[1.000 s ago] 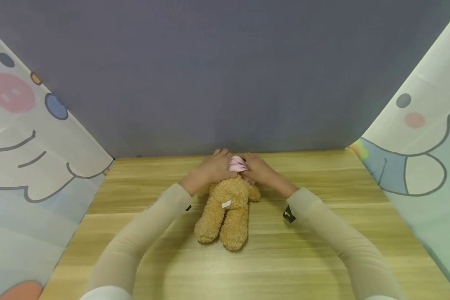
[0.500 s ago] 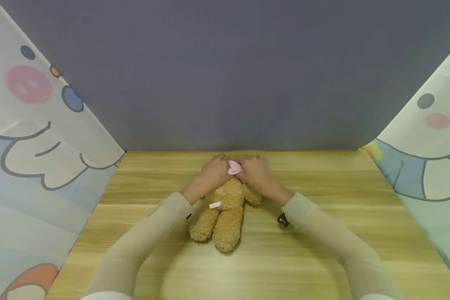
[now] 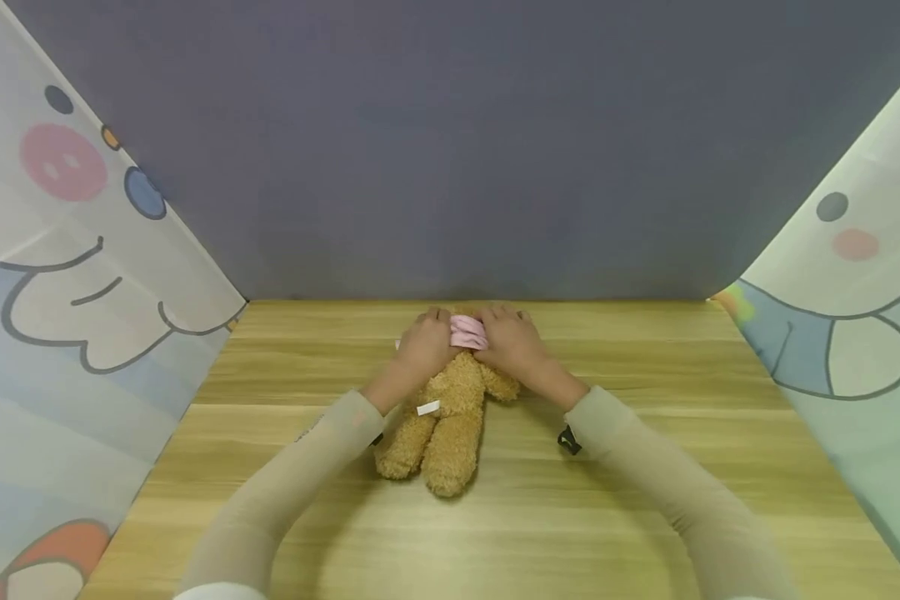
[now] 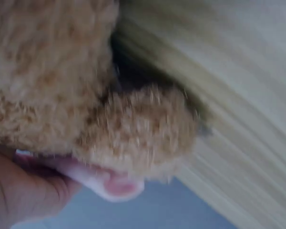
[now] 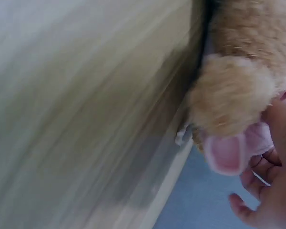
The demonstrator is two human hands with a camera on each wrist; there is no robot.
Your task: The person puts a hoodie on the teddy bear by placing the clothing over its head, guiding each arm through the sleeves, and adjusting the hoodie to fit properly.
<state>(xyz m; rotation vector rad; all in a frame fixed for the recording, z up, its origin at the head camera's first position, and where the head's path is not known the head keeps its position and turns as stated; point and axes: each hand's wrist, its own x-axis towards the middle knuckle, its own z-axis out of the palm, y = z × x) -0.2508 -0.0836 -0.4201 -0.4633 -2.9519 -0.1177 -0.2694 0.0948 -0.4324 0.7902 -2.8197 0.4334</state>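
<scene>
Nearest, two pale sleeves (image 3: pixel 667 471) reach in over the wooden table (image 3: pixel 570 533), whose near edge is out of sight, and between them lies a plush bear (image 3: pixel 459 392), its legs (image 3: pixel 452 462) pointing toward that near edge. The curly pile suggests a light, soft body that gives under pressure and bends easily at the limbs; it should not be fragile, and the fur ought to offer plenty of friction. A small white tag (image 3: pixel 428 407) sits between trunk and legs, too flimsy to lift by; the trunk would be the surer hold. One stubby arm (image 3: pixel 501 384) angles out toward the table's right edge. Farther up, close to the far edge, pink cloth (image 3: pixel 468 332) stretches across the bear about where neck and head meet, and looks thin, supple and smoother than the fur, so it may slide over the pile. The left hand (image 3: pixel 423 343) grips it on one side, the right hand (image 3: pixel 512 340) on the other, thumbs nearest the trunk, which seems a sensible place to hold it. Most of the head is hidden by hands and cloth, with a little fur showing beyond, before the table's far edge and the grey wall (image 3: pixel 465 150).
</scene>
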